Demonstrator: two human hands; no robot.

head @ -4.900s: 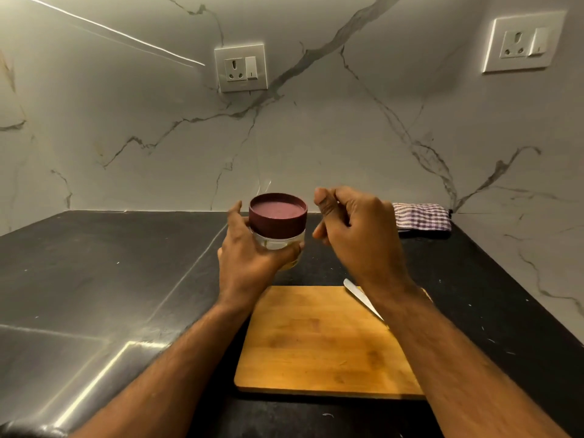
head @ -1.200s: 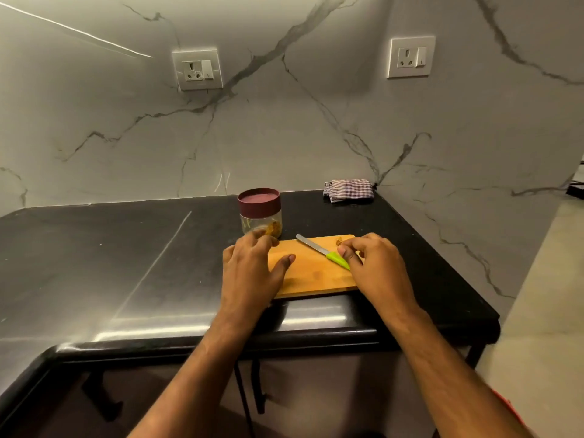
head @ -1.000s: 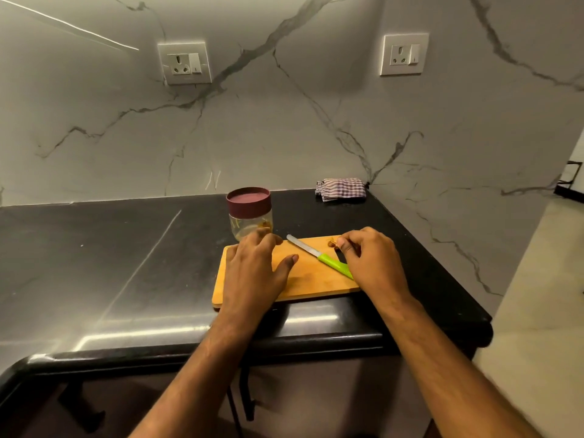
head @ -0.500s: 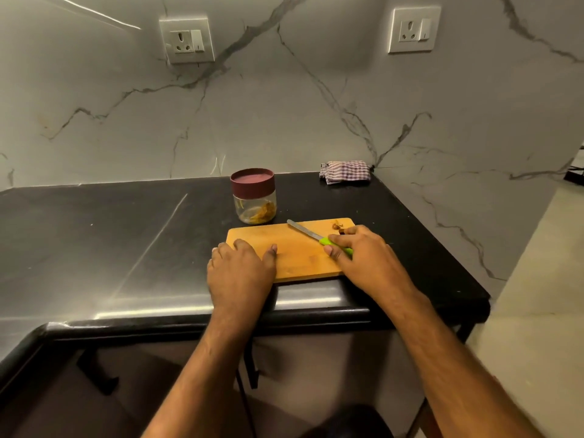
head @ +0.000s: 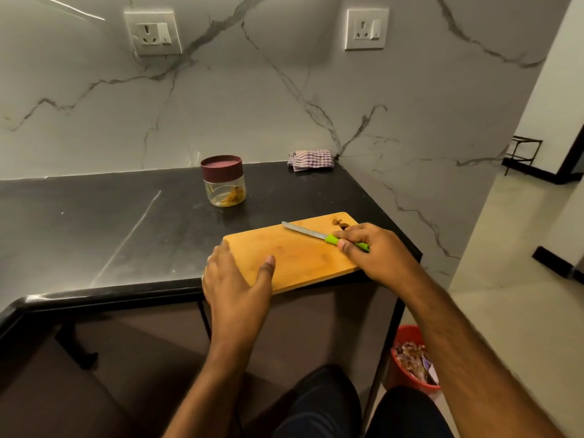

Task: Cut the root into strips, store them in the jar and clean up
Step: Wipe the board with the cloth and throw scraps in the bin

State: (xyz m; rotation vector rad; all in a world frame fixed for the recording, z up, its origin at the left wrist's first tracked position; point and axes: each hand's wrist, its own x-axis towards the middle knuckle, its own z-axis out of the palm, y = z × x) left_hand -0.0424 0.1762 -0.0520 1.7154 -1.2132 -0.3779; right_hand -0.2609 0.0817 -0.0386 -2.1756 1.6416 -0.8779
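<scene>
At the near right corner of the black table [head: 94,222], a wooden cutting board [head: 284,254] lay with its front edge overhanging the table's rim. The left hand [head: 235,279] rested on the board's near left corner, fingers extended along its left edge and thumb spread flat on the top surface; its grip was open, enclosing nothing. The right hand [head: 376,251] had its fingers curled around the green handle of the knife [head: 319,236], pinching it against the board, with the blade pointing away and to the left, lying low over the wood. A small heap of brown scraps [head: 337,221] sat at the board's far right corner, just beside the right hand's knuckles.

The jar [head: 225,182] stood upright on the table beyond the board and apart from it, its maroon lid [head: 222,164] seated on top; yellow-brown root strips [head: 232,196] were visible through the clear wall at the bottom. A folded checked cloth [head: 310,159] lay in the far corner against the marble wall. A red bin [head: 410,371] holding waste stood on the floor below the table's right end.

Cutting and storing appeared complete, since the strips were in the closed jar and no whole root remained on the board. Cleaning up appeared to be what was left: the scraps were not yet discarded, and knife and board were not yet cleared.
</scene>
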